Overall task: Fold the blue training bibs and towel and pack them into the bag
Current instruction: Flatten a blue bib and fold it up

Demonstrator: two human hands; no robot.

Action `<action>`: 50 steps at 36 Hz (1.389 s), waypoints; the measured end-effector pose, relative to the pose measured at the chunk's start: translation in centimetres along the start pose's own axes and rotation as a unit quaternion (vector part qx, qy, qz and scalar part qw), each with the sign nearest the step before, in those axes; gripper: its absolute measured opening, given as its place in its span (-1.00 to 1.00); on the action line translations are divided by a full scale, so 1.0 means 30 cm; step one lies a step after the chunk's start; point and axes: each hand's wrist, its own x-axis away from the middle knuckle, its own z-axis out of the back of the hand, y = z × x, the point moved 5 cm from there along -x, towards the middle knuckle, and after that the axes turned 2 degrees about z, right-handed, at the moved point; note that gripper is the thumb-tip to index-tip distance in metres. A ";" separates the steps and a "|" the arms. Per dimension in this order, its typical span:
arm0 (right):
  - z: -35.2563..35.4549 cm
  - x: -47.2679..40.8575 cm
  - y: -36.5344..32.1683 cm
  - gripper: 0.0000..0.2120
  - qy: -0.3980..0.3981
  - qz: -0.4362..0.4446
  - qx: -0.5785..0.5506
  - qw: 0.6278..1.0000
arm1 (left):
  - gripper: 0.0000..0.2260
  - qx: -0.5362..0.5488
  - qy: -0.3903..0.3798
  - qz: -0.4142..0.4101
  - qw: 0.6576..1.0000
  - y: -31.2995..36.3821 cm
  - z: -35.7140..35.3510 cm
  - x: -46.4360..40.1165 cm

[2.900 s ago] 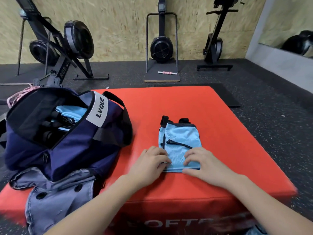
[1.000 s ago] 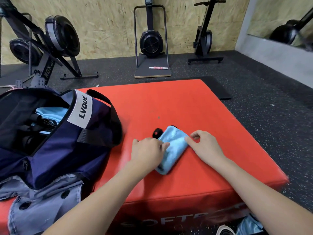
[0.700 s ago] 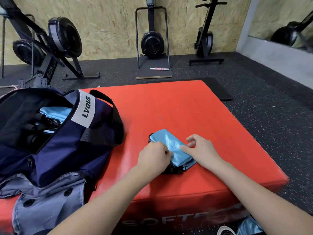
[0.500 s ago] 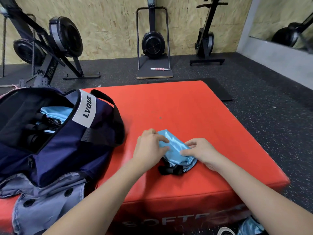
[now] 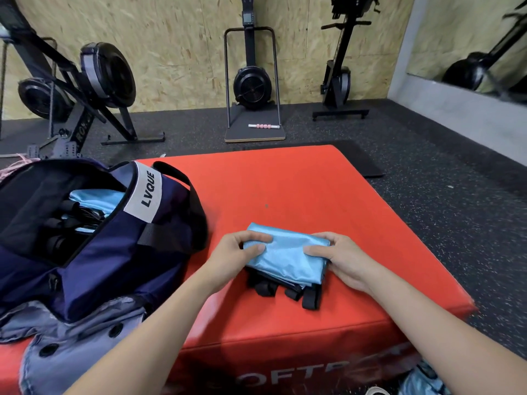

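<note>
On red padded box (image 5: pixel 299 189) amid rowing machines (image 5: pixel 94 78), left hand (image 5: pixel 232 259) and right hand (image 5: pixel 340 259) seemingly pinching folded bib (image 5: pixel 288 259).

**Gym equipment around a red padded box**

A red padded box (image 5: pixel 299 189) fills the middle, white letters partly visible on its front face. A grey-blue buttoned garment (image 5: pixel 71 346) lies draped over its near-left corner. Behind, on the speckled black floor (image 5: pixel 456 212), stand black rowing machines (image 5: pixel 94 89) at the left, a fan unit in a metal frame (image 5: pixel 252 84) with a pink-and-white roller (image 5: pixel 263 126) on its base, and another upright machine (image 5: pixel 339 78). The back wall (image 5: pixel 176 47) is chipboard.
</note>
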 end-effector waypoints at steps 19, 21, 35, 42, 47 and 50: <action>-0.163 0.206 -0.133 -0.72 0.185 0.247 0.131 0.942 | -0.61 -0.080 0.108 -0.075 0.988 0.105 0.103 0.264; -0.206 0.229 -0.156 -0.78 0.152 0.267 0.114 0.945 | -0.64 -0.050 0.133 -0.084 0.986 0.115 0.126 0.294; -0.812 0.257 -0.429 -0.66 -0.030 0.347 0.172 0.922 | -0.73 -0.062 0.429 -0.165 0.886 0.274 0.645 0.524; -1.173 0.092 -0.506 -0.66 -0.052 0.337 0.283 0.896 | -0.72 -0.181 0.468 -0.123 0.856 0.364 0.966 0.536; -1.310 -0.039 -0.469 -0.59 -0.053 0.236 0.362 0.900 | -0.72 -0.279 0.432 -0.064 0.855 0.357 1.066 0.469; -1.341 -0.087 -0.441 -0.59 -0.076 0.179 0.332 0.923 | -0.71 -0.307 0.404 -0.043 0.861 0.324 1.078 0.414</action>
